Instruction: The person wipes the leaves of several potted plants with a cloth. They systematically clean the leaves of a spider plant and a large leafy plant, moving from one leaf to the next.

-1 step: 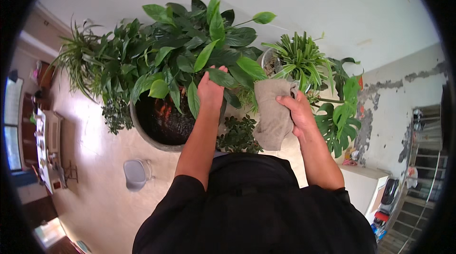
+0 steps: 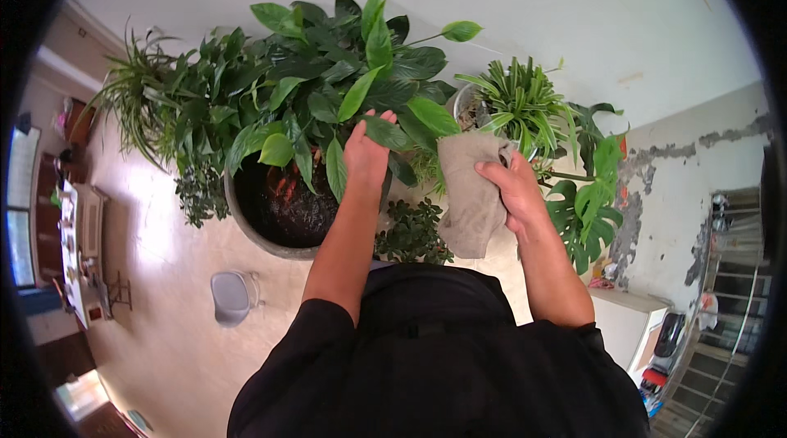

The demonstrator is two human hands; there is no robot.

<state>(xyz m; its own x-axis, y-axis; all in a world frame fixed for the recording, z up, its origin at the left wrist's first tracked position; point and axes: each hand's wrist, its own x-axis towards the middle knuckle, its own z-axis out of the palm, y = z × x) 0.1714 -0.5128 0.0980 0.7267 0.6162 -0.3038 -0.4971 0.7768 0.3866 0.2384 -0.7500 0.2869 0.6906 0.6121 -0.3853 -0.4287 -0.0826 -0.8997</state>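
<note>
My left hand (image 2: 366, 153) reaches into a large broad-leaved plant (image 2: 328, 77) and holds one green leaf (image 2: 386, 133) from beneath. The leaf lies across the palm, and my fingertips show past its upper edge. To the right, my right hand (image 2: 515, 184) grips a folded grey-brown cloth (image 2: 471, 196), thumb on top, the other fingers mostly hidden. The cloth hangs just right of the leaf, apart from it. Below the foliage, left of my left forearm, a big round dark pot (image 2: 266, 248) holds dark water with orange-red shapes, perhaps fish.
A spider plant (image 2: 520, 106) in a pale pot stands behind the cloth. Split-leaf foliage (image 2: 578, 221) grows right of my right forearm. A small bushy plant (image 2: 412, 229) is between my arms. A grey chair (image 2: 232, 299) stands on the floor at left; a white cabinet (image 2: 627, 319) is at right.
</note>
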